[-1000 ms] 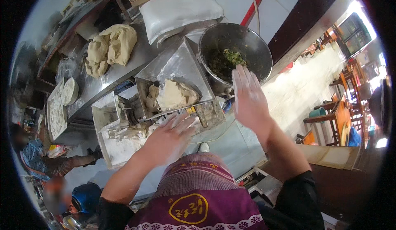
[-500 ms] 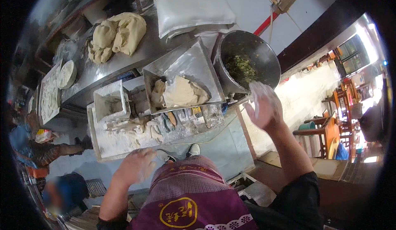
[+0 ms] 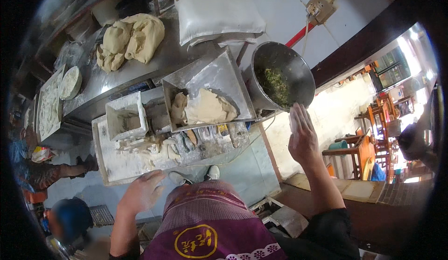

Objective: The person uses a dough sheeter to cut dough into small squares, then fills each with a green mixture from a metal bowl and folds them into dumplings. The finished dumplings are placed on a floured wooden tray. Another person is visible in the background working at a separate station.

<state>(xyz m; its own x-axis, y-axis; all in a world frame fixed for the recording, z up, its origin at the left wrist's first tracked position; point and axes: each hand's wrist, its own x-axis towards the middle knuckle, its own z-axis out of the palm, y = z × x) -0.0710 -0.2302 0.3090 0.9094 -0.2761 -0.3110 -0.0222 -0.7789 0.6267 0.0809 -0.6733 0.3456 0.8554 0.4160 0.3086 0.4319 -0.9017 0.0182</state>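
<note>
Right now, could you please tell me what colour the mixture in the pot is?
The mixture is mostly green; see the head view.

Bright, whitish light from the right washes out the floor there, while parts of the upper left sink into shadow. The steel tabletop shows glossy glare; the metal pot is dimmer inside. Fisheye distortion bends straight lines toward the black rim, and 1 blurred patch covers a person at lower left.

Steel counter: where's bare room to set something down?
Bare: a strip of steel counter between dough mound and metal bin. Crowded: around the bowl at left; the lower tray, with dough scraps and square box.
</note>
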